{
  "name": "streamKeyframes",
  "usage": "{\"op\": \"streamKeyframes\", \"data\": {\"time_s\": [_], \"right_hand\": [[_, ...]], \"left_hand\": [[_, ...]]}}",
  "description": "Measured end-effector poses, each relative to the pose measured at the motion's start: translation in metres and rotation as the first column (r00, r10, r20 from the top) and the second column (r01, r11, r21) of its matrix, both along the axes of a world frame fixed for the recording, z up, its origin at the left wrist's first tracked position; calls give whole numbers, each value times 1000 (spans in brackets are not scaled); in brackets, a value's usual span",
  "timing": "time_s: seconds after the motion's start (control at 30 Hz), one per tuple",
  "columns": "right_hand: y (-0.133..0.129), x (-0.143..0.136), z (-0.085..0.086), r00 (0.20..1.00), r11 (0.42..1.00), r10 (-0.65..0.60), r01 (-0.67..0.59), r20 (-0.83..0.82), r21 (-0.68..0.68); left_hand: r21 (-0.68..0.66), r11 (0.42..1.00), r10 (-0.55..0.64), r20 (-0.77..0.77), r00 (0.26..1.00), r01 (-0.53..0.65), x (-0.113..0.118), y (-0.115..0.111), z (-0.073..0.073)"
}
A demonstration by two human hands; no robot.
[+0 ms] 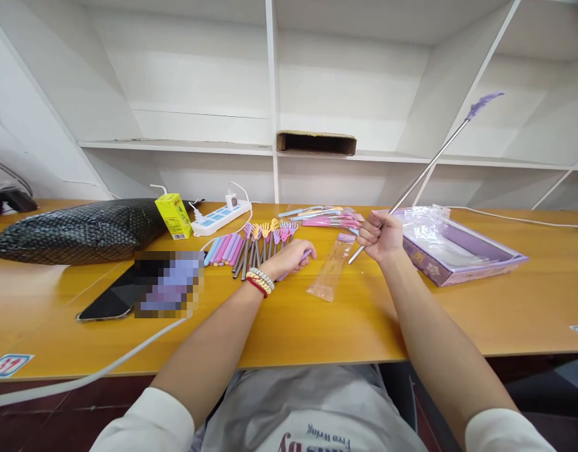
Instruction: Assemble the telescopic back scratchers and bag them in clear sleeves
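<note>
In my right hand point(380, 235) is a long metal rod with a purple claw-shaped head, a back scratcher point(428, 166), tilted up to the right. My left hand point(296, 256) is closed around a purple handle point(307, 254), most of it hidden by the fingers. Between the hands lies a clear plastic sleeve point(331, 270) on the table. Just left of my left hand are several back scratcher rods with coloured claw heads point(270, 232). Beside them sits a row of pink, purple and blue handles point(224, 249).
Packed back scratchers point(331, 218) lie at the back. A purple box point(463, 267) holding clear plastic bags stands right. Leftward are a power strip point(220, 218), a yellow drink carton point(173, 216), a phone point(114, 292) and a black wrapped parcel point(81, 229). A white cable point(129, 351) crosses the front left.
</note>
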State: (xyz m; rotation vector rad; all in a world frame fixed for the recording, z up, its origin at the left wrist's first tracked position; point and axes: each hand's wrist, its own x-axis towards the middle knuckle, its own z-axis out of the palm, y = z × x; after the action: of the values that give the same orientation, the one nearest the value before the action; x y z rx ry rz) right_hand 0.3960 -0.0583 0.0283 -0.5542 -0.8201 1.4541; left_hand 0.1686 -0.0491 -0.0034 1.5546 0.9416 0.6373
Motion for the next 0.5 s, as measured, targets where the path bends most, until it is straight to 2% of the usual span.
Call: {"op": "streamKeyframes", "data": {"time_s": [0.07,0.17,0.33,0.5], "right_hand": [[2,0,-3,1000,1000,9,-9,16,-18],[4,0,-6,998,1000,-21,22,58,-19],[9,-7,-5,977,996,-92,86,190,39],[18,-15,-8,860,982,-168,105,482,155]], "left_hand": [[47,998,34,16,999,-35,0,2,-1],[120,980,153,80,985,-162,0,7,1],[246,898,312,227,922,-365,-5,13,3],[296,862,409,76,910,-412,-9,15,-4]]}}
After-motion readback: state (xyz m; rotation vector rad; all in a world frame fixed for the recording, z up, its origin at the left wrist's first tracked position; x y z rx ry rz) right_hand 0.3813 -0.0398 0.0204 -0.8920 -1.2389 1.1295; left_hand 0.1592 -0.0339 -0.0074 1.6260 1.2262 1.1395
